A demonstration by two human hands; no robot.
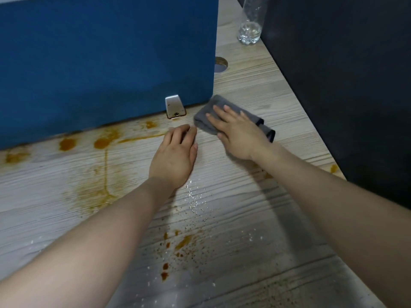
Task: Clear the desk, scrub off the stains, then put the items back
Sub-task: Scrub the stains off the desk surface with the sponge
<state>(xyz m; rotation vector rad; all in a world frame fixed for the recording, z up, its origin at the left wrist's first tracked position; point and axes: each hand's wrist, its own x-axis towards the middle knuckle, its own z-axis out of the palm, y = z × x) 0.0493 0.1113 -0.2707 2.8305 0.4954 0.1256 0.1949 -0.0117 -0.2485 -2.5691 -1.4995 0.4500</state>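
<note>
A folded grey cloth [205,120] lies on the pale wood-grain desk [255,90] beside the corner of the blue partition. My right hand [238,133] presses flat on the cloth with straight, spread fingers. My left hand [175,155] rests palm down on the desk just left of the cloth, its fingertips curled under a little and holding nothing. Orange-brown stains [102,143] run along the foot of the partition at the left. More brown spots [178,247] and water droplets [195,203] lie on the near part of the desk.
A blue fabric partition [106,58] stands along the back of the desk on a metal bracket [174,106]. A clear plastic bottle [250,25] with a little water stands at the back right, near a round cable hole [220,64]. A dark panel [347,81] walls the right side.
</note>
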